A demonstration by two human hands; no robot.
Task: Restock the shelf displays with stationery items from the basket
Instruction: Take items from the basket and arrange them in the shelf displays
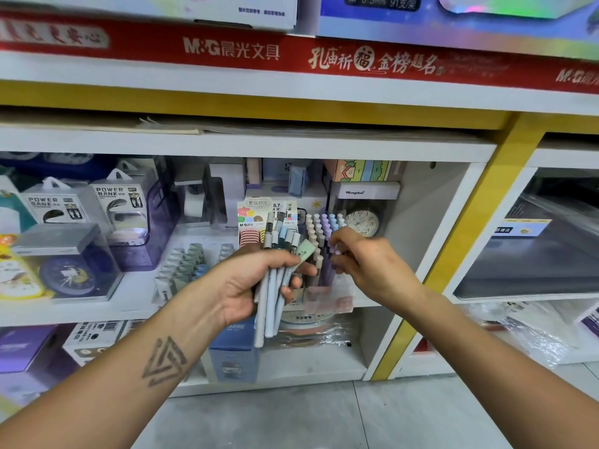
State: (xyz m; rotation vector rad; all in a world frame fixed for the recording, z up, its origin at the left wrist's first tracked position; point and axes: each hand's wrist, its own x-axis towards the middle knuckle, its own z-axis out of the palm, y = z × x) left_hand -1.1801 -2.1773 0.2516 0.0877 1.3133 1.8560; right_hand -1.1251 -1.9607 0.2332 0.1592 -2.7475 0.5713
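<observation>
Pastel blue-grey plastic pens (274, 286) stand bunched in the left hand (252, 283), gripped; at three o'clock, right hand (366, 264) pinches a lilac pen (334, 254).

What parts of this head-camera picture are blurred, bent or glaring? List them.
Head view: the red shelf banner bows from wide-angle distortion and smears at the left end; the holographic box up top glares; the right hand is motion-blurred at its fingertips; the left hand and its pens are sharper.

White shelving (246, 145) with yellow trim (453, 254) and a red banner (291, 56) stands on a grey tiled floor (324, 419); lighting even.
</observation>
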